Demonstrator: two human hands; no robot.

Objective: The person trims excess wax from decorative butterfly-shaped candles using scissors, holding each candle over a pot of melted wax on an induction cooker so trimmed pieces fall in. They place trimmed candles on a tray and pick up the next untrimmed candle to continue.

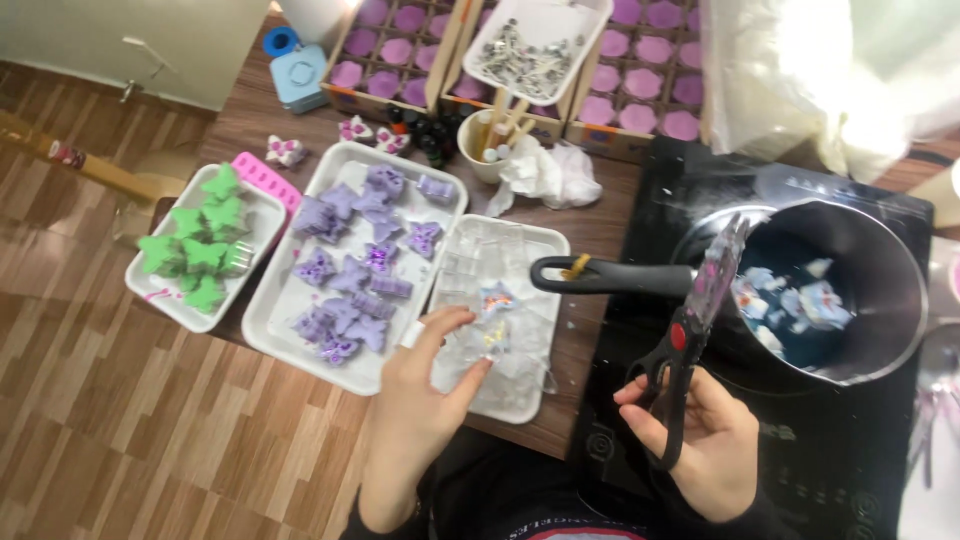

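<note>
At the near edge of the brown table (600, 235), your left hand (425, 395) is reaching into the white tray of clear pieces (520, 255), its fingers spread and curling around a small clear piece with coloured flecks (495, 335), thumb above and fingertips beneath it. Your right hand (705, 440) is holding a pair of black-handled scissors (695, 320), fingers through the loops, and the blades are pointing up over the rim of the dark saucepan (880, 300). That pan is sitting on the black cooktop (800, 440) at the table's right end, with pale lumps lying inside it, and its long handle is jutting left, right between your two hands. Three white trays are lining the near-left edge: one is holding green star-like shapes (200, 245), the middle one purple shapes (350, 270), the third the clear pieces. Along the far edge, cardboard boxes of purple rounds (400, 50) are standing under a white tray of small metal parts (530, 50). A light blue square container (298, 72) is sitting at the far-left corner, beside crumpled white tissue (545, 175) and a cup of sticks (490, 135).
</note>
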